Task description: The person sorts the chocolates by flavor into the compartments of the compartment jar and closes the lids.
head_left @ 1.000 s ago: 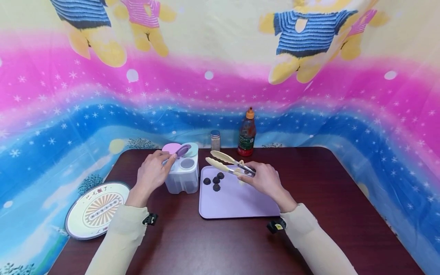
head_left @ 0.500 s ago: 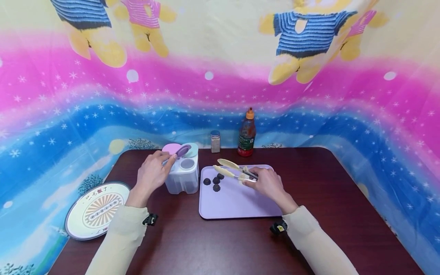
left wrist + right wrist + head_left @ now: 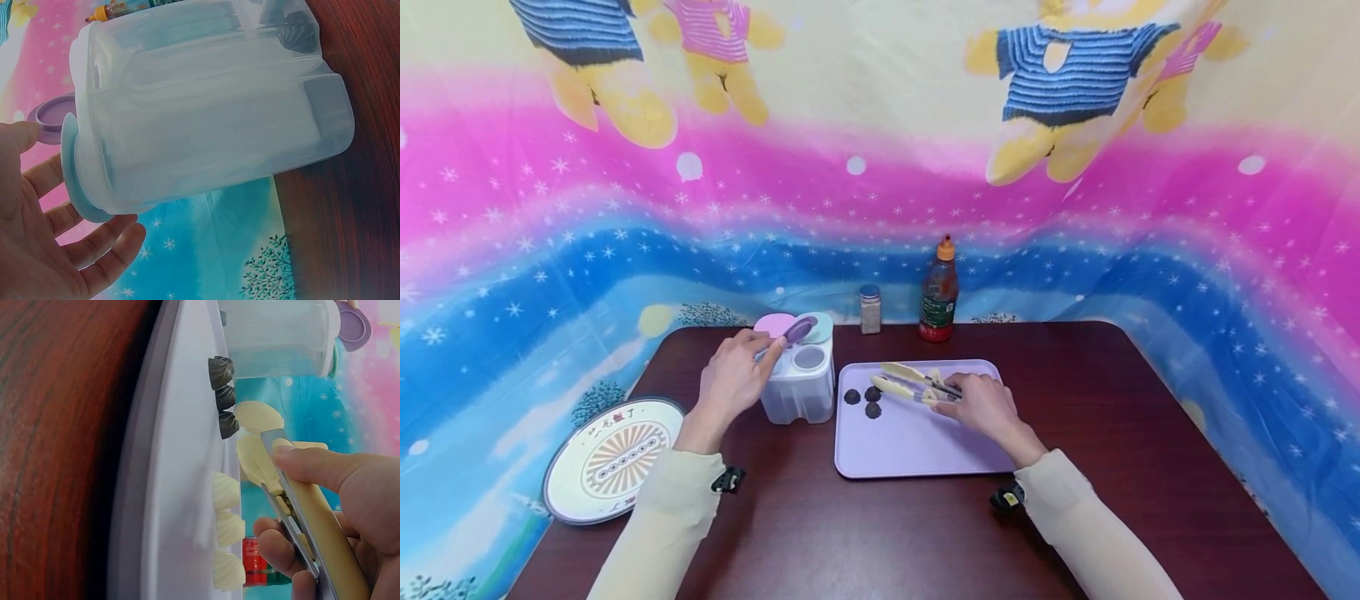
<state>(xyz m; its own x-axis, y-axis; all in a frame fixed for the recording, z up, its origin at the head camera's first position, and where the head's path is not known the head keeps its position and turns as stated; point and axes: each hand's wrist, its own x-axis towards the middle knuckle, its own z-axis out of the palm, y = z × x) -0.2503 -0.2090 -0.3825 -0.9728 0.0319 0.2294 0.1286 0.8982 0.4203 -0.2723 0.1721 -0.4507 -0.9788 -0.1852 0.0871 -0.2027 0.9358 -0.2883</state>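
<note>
In the head view my left hand [image 3: 730, 379] pinches a raised purple lid [image 3: 801, 330] between thumb and fingers, over a clear container [image 3: 796, 402] with a white top. A round opening [image 3: 808, 357] shows in that top. My right hand [image 3: 983, 410] holds tongs [image 3: 897, 388] with cream tips, low over the purple tray [image 3: 917, 450]. In the right wrist view the tips stand apart beside dark swirled pieces [image 3: 225, 397]. Cream swirled pieces [image 3: 226, 529] line up below them. In the left wrist view a dark piece [image 3: 297, 30] shows through the container wall.
A pink lid [image 3: 772, 323] and a mint lid [image 3: 820, 326] lie on the container. Behind the tray stand a small blue-capped jar [image 3: 870, 311] and a red sauce bottle [image 3: 937, 300]. A patterned plate [image 3: 576, 479] sits at the left edge, under the left forearm.
The tongs have come down and slightly right onto the dark pieces, covering the rear one from the head camera. The left hand and purple lid have stayed in place.
</note>
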